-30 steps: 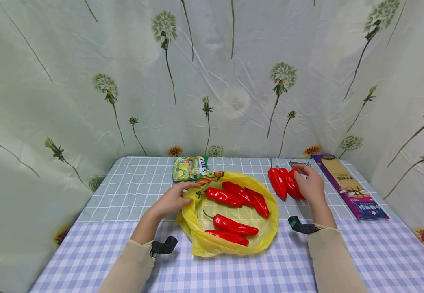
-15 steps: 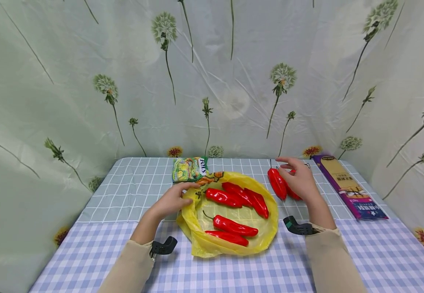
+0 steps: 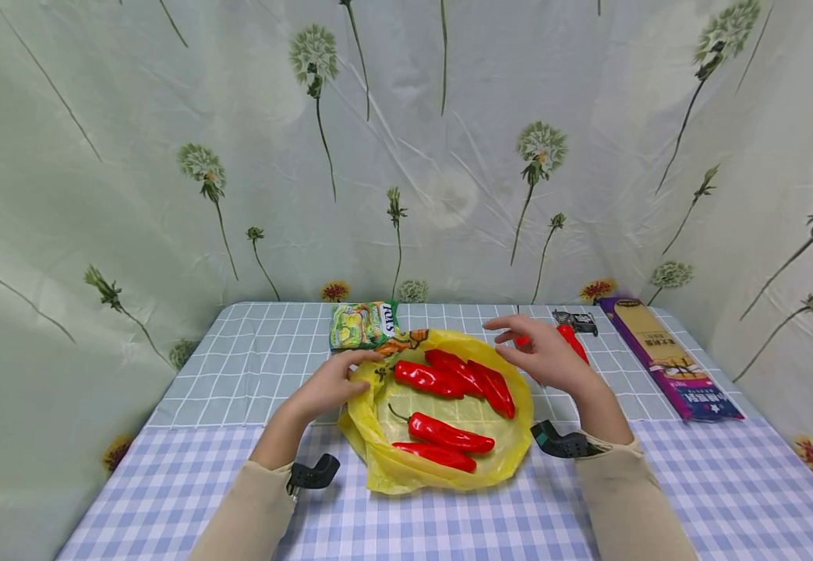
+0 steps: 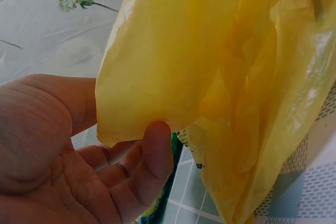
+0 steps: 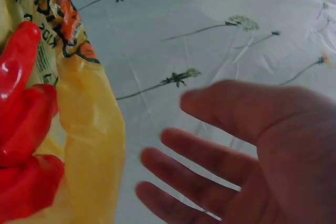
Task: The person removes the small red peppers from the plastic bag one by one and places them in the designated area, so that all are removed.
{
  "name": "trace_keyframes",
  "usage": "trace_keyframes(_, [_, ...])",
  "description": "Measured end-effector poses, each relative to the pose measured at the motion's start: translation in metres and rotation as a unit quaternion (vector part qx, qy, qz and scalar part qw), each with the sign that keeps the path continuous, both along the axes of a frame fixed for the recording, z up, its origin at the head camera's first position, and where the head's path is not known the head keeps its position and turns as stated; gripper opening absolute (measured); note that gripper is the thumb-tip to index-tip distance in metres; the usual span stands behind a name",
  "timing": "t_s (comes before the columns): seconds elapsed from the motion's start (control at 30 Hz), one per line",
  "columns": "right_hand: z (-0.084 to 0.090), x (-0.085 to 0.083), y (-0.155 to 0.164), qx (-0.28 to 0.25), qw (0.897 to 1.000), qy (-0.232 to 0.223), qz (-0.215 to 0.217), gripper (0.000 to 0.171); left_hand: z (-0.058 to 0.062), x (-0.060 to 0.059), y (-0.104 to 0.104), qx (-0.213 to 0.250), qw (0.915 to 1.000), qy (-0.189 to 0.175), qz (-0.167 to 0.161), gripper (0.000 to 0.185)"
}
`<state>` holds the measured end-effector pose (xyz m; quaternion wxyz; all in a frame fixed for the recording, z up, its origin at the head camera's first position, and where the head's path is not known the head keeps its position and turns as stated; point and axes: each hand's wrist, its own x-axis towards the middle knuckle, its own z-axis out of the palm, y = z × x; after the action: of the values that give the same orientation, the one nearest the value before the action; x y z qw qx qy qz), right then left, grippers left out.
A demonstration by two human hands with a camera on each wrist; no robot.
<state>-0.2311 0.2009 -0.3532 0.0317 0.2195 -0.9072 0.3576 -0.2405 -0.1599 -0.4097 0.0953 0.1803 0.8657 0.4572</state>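
— Since a second ago the right hand [image 3: 545, 358] has left the red peppers near the table's far right part and has swung left, now hovering over the right rim of the yellow bag [image 3: 385, 456]. What are its fingers doing?

— Spread and nearly straight, palm empty; the right wrist view shows the same, open fingers [image 5: 205, 153] with nothing between them. It touches nothing that can be seen.

— And the left hand [image 3: 329, 386]?

— It has not shifted. It holds the bag's left rim, and the left wrist view shows the thumb [image 4: 152, 153] pressing the yellow plastic [image 4: 210, 66] against the fingers, a pinch on the edge.

— Where does the bag sit?

— On the table [image 3: 238, 366], about the middle, lying across the line where the grey grid cloth meets the blue checked cloth. Its mouth lies wide open, with five red peppers inside [image 3: 448, 432]: three at the far side, two at the near side.

— What stays outside it?

— A red pepper [image 3: 571, 341] lies behind the right hand, partly hidden; how many lie there cannot be told. Just beyond it sits a small dark clip [image 3: 574, 319]. A green snack packet [image 3: 364, 323] lies at the far edge, touching the bag's far rim. A long purple box [image 3: 666, 358] runs along the right edge.
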Motion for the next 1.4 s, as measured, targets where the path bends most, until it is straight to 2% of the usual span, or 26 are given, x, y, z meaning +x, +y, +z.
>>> trace_keyframes(0.17, [-0.003, 0.002, -0.009, 0.009, 0.997, -0.048, 0.061, 0.042, -0.001, 0.001, -0.001, 0.009, 1.0, 0.001, -0.003, 0.045])
trace_keyframes(0.37, [-0.008, 0.003, -0.018, 0.026, 0.989, -0.102, 0.105, 0.047, 0.0, 0.0, -0.001, 0.007, 1.0, 0.005, -0.005, 0.045])
trace_keyframes(0.53, [-0.014, 0.002, -0.025, 0.042, 0.982, -0.122, 0.136, 0.049, -0.001, 0.0, -0.001, 0.0, 1.0, -0.001, 0.002, 0.045])
trace_keyframes(0.6, [-0.017, 0.002, -0.028, 0.049, 0.979, -0.134, 0.143, 0.05, -0.001, 0.001, -0.001, -0.002, 1.0, -0.005, 0.005, 0.045])
trace_keyframes(0.77, [-0.019, 0.002, -0.035, 0.069, 0.972, -0.172, 0.145, 0.055, 0.001, 0.0, 0.001, -0.016, 0.9998, 0.01, 0.004, 0.047])
trace_keyframes(1.1, [-0.033, 0.002, -0.042, 0.076, 0.959, -0.201, 0.185, 0.057, 0.005, 0.001, 0.004, -0.029, 0.9995, 0.012, 0.002, 0.048])
trace_keyframes(1.4, [-0.039, 0.005, -0.055, 0.111, 0.947, -0.235, 0.188, 0.059, 0.002, 0.001, 0.002, -0.019, 0.9997, 0.012, -0.003, 0.047])
